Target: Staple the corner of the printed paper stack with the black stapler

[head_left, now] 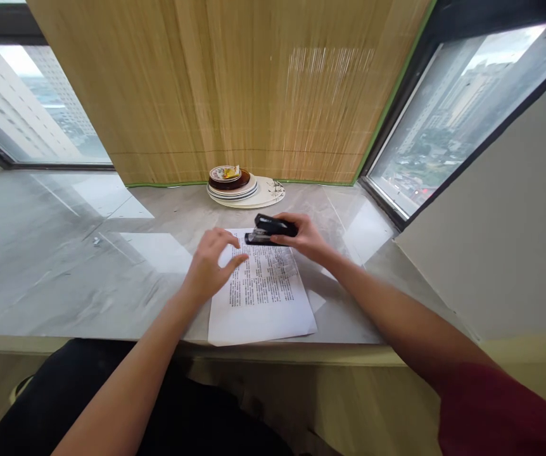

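A small stack of printed white paper [266, 297] lies on the grey marble sill in front of me. My right hand [301, 237] is wrapped round a black stapler [268, 229] set at the paper's far edge, its jaws pointing left. My left hand [213, 263] rests on the paper's upper left part with the fingers spread and slightly bent, holding nothing.
A stack of plates [247, 187] with a brown bowl on top stands at the back by a bamboo blind [235, 88]. Windows flank the blind on both sides. A white wall [501, 240] rises at the right. The sill's front edge [111, 345] runs just below the paper.
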### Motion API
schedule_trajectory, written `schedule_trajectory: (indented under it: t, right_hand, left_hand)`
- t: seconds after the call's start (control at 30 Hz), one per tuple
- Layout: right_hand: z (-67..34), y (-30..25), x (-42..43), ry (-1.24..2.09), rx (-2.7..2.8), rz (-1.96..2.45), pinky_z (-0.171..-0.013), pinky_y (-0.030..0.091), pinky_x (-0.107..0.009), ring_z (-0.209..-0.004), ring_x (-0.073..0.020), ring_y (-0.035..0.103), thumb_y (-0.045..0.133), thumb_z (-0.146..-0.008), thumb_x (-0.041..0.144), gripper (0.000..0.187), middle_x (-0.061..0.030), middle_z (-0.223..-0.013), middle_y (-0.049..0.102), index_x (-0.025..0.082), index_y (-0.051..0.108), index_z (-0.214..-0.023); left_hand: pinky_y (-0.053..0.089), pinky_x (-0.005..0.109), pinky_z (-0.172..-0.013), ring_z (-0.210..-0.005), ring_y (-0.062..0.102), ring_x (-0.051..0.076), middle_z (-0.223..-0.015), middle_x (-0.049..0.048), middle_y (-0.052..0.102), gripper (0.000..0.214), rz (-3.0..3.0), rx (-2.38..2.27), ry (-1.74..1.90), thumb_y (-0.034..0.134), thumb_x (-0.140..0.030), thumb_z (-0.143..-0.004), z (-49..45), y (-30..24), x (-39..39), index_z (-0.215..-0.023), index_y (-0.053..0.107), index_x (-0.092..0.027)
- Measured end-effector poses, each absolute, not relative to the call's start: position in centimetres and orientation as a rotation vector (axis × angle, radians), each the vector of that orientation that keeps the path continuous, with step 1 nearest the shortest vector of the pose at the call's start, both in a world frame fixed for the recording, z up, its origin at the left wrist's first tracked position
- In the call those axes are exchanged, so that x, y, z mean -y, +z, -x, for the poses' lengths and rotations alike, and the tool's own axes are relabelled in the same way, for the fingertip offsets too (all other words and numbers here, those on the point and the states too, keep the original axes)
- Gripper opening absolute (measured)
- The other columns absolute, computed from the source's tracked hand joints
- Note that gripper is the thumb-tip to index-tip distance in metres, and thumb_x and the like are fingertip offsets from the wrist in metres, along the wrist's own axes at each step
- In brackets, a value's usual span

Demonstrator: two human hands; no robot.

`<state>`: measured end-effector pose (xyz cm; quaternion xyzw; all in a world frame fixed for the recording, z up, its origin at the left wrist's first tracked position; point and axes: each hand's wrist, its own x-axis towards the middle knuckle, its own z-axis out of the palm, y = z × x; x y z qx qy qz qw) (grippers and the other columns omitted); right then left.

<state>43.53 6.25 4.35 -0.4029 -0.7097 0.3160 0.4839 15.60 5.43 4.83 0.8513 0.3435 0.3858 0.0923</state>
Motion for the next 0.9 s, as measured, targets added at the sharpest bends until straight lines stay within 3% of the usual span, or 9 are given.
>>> schedule_trajectory:
  t: [0.13, 0.27, 0.5, 0.73, 0.9]
  right_hand:
    - [-48.9, 5.1, -7.1, 0.784, 1.786, 1.134, -0.081, 0.057, -0.035, -0.09, -0.0226, 0.072, 0.089, -0.075, 0.047, 0.049, -0.0073, -0.101, 0.079, 0.015, 0.079, -0.111]
    - [-53.8, 6.2, -7.3, 1.023, 1.961, 1.234, -0.075, 0.058, -0.033, -0.087, -0.0238, 0.073, 0.094, -0.066, 0.044, 0.057, -0.0083, -0.098, 0.081, 0.014, 0.082, -0.112]
    - [-54.3, 7.8, -6.5, 1.31, 2.265, 1.127, -0.067, 0.055, -0.027, -0.08, -0.0198, 0.073, 0.093, -0.07, 0.041, 0.049, -0.0054, -0.097, 0.082, 0.017, 0.084, -0.112]
    - [-51.0, 7.9, -5.7, 1.134, 2.42, 1.008, -0.068, 0.053, -0.026, -0.079, -0.0173, 0.07, 0.089, -0.077, 0.042, 0.048, -0.0051, -0.1, 0.08, 0.018, 0.082, -0.117]
    - [-49.6, 7.7, -5.4, 1.019, 2.485, 1.002, -0.073, 0.051, -0.027, -0.084, -0.0181, 0.069, 0.087, -0.08, 0.047, 0.051, -0.0046, -0.101, 0.079, 0.019, 0.078, -0.121]
  left_hand:
    - [0.028, 0.065, -0.127, -0.155, 0.037, 0.04, -0.165, 0.0101, 0.047, 0.056, -2.774, -0.811, 0.441, 0.069, -0.054, -0.097, -16.9, 3.0, -4.0, -0.147, 0.058, -0.033]
    - [0.013, 0.079, -0.125, -0.162, 0.019, 0.048, -0.173, 0.0087, 0.035, 0.062, -2.7, -1.028, 0.217, 0.06, -0.064, -0.099, -16.8, 1.9, -4.1, -0.154, 0.053, -0.037]
    - [0.013, 0.075, -0.126, -0.163, 0.021, 0.044, -0.171, 0.0119, 0.038, 0.057, -2.653, -1.097, 0.262, 0.058, -0.058, -0.102, -16.2, 1.7, -4.6, -0.152, 0.053, -0.03]
    - [0.007, 0.073, -0.129, -0.164, 0.02, 0.039, -0.171, 0.0133, 0.038, 0.056, -2.664, -1.033, 0.282, 0.055, -0.051, -0.105, -16.7, 1.3, -4.3, -0.155, 0.05, -0.026]
    - [0.014, 0.069, -0.13, -0.164, 0.022, 0.037, -0.173, 0.0057, 0.036, 0.055, -2.625, -0.71, 0.273, 0.059, -0.05, -0.105, -16.8, 3.0, -3.5, -0.158, 0.049, -0.039]
